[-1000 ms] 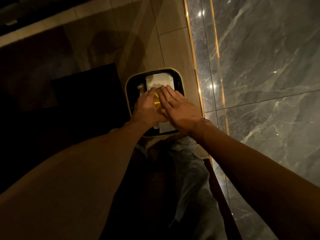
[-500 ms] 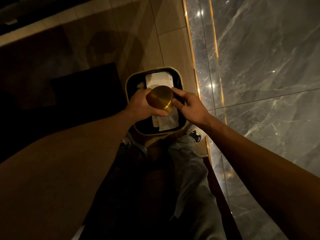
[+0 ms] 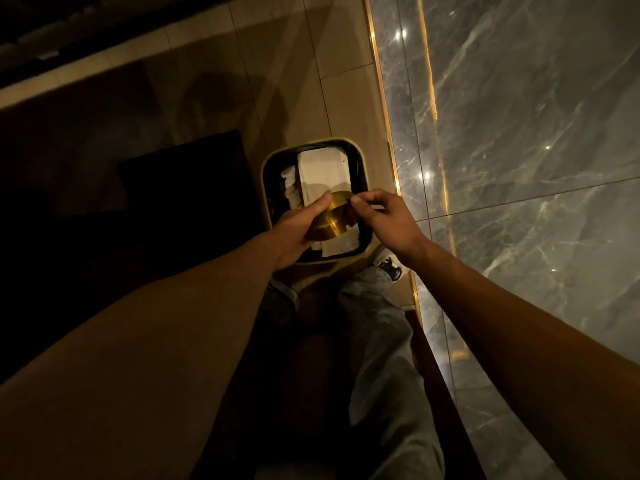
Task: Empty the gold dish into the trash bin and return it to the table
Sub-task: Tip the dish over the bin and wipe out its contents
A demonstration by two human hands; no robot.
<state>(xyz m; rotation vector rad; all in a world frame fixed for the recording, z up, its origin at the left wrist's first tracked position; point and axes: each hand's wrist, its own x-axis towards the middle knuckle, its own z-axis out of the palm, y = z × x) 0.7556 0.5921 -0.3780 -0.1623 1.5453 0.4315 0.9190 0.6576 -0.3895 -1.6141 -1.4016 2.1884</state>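
The left hand [image 3: 294, 233] is clamped around the side wall of the gold dish [image 3: 331, 219], thumb on its far rim. The dish is tipped on edge directly over the trash bin [image 3: 266, 181], which lies just beyond and below this hand. Risk: the grip covers only one side of a smooth, polished metal wall; the dish could slip and drop into the bin. The dish is round, shallow and brushed-gold with a flat base. The bin is a rounded rectangle with a pale rim and dark interior holding crumpled white paper [image 3: 323, 174]. The right hand [image 3: 382, 216] has fingers loosely curled, fingertips at the dish rim; whether they touch it cannot be determined. Beyond this hand lies glossy grey marble floor [image 3: 519, 133].
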